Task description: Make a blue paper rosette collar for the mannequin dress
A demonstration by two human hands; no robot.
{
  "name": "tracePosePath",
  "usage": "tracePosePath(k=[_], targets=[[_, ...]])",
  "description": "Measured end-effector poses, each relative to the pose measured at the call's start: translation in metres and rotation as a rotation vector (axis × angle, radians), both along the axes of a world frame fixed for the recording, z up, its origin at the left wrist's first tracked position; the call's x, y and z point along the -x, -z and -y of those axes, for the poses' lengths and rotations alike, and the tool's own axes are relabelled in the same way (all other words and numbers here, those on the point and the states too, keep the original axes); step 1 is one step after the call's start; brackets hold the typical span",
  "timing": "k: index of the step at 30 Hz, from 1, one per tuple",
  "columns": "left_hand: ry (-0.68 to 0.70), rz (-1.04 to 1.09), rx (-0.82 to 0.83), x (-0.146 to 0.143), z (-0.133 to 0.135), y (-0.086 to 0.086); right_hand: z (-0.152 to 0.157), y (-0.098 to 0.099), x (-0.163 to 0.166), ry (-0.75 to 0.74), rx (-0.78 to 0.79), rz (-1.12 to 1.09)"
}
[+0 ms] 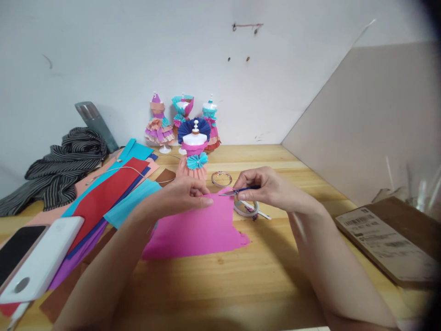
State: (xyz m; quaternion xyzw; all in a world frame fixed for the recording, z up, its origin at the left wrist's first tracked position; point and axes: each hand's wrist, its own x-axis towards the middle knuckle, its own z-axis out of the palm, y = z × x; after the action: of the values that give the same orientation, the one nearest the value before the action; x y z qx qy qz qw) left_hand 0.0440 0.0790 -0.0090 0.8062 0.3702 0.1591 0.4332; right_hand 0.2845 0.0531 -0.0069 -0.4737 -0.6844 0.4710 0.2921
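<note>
My left hand (179, 197) pinches the top edge of a bright pink sheet of crepe paper (196, 230), which spreads over the wooden table toward me. In my right hand (265, 186) is a small pair of blue-handled scissors (228, 193); their blades point left and lie at the paper's upper edge. A ragged strip sticks out at the sheet's lower right corner. Just beyond my hands stands a miniature dress form (195, 138) with a navy fan collar, a pink top and a turquoise rosette. Partly behind my right fingers lies a roll of tape (250, 210).
Several more dressed mini forms (159, 124) stand by the wall. Coloured paper sheets (113, 193), a white power bank (44, 257) and a dark phone (17, 250) lie left, near striped cloth (65, 170) and a bottle (96, 124). A cardboard package (389, 243) lies right.
</note>
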Motion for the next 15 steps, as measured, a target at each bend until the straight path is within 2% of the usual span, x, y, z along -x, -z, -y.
tracePosePath(k=[4,10,15], targets=[[-0.013,0.008,0.089,0.007,-0.002,0.004,-0.001,0.001,0.001,-0.006,-0.001,0.001],[-0.082,0.094,0.028,0.003,0.008,0.006,-0.002,0.002,0.005,-0.035,0.018,0.038],[-0.093,0.164,0.061,0.004,0.014,0.018,0.008,-0.002,-0.004,-0.045,0.064,0.039]])
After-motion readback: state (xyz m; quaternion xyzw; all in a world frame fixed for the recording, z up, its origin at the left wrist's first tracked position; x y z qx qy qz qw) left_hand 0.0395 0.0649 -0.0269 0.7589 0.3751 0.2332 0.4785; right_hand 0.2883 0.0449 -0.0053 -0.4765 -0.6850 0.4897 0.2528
